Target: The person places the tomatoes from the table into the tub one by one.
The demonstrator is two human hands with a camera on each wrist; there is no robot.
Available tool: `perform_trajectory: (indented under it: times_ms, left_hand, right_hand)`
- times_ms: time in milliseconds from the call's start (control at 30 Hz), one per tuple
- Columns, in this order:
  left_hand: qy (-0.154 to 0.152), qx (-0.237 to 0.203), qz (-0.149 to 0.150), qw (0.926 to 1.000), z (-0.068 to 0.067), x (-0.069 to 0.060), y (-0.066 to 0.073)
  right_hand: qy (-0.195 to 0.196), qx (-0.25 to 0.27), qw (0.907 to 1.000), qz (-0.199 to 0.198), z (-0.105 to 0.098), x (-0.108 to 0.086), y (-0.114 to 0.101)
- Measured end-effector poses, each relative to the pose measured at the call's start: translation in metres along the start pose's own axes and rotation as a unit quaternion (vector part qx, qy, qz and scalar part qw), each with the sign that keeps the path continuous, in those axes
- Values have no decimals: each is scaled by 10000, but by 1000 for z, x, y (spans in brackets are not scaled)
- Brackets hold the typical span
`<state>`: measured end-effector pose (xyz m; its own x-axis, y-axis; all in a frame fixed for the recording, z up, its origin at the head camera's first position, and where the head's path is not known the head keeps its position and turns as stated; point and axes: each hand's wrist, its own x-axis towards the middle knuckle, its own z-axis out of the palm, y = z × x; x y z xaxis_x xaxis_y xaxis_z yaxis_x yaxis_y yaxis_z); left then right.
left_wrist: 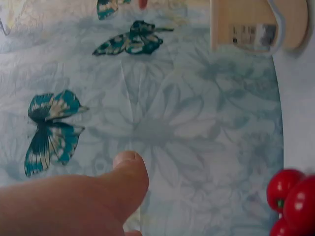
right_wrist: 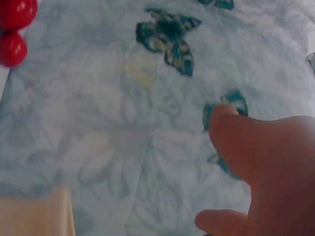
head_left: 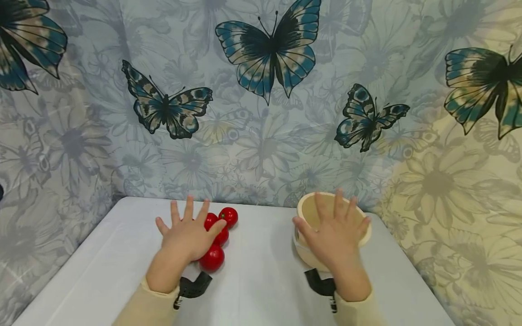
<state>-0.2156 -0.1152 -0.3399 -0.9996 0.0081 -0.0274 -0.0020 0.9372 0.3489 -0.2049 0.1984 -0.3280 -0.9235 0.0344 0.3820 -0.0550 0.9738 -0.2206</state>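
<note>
Splayed left hand (head_left: 189, 237) partly hides red tomatoes (head_left: 212, 258) at the table's (head_left: 257, 267) eleven o'clock — splayed right hand (head_left: 336, 235), cream bucket (head_left: 307, 254) at two.

Red tomatoes (head_left: 222, 237) left of cream bucket (head_left: 307, 255)

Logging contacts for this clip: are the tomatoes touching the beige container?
Apart: the head view shows bare white table between the tomatoes and the beige container.
</note>
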Motion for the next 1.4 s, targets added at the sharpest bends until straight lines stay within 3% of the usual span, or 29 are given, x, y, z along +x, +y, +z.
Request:
perform_trajectory:
  times_ms: [133, 233, 367, 467, 533, 633, 733, 833, 1000, 1100, 1233, 1400]
  left_hand:
    - [94, -584, 467, 9972, -5, 7, -49]
    - [1, -1250, 870, 9883, 0, 11, -84]
    - [-165, -1978, 1036, 9746, 16, 15, -119]
    - [-220, -2330, 988, 9672, 30, 17, -134]
    - [-286, -2657, 948, 9590, 38, 19, -140]
    - [-455, -3439, 783, 9346, 52, 23, -148]
    - [-569, -4349, 565, 8969, 65, 28, -155]
    - [-550, -4944, 531, 8658, 76, 33, -162]
    - [-531, -5505, 704, 8302, 89, 42, -171]
    - [-524, -5611, 737, 8228, 94, 47, -175]
    - [-501, -5513, 763, 8293, 98, 54, -175]
    - [-488, -5402, 791, 8364, 100, 59, -172]
  right_hand:
    - [-138, 519, 9984, 181, -20, 8, 57]
    - [-548, 1265, 9898, 372, -21, 8, 92]
    - [-1089, 2468, 9611, 586, -11, 4, 121]
    - [-1285, 3160, 9371, 745, 1, 0, 131]
    - [-1290, 3389, 9286, 785, 8, -2, 136]
    - [-1268, 3695, 9170, 803, 17, -1, 139]
    - [-1271, 3988, 9043, 840, 22, -1, 140]
    - [-1297, 4276, 8900, 911, 26, -2, 141]
    - [-1278, 4473, 8806, 901, 30, -4, 143]
    - [-1293, 4589, 8742, 924, 30, -4, 144]
    - [-1322, 4736, 8649, 1010, 30, -4, 144]
    - [-1340, 4730, 8635, 1129, 32, -4, 145]
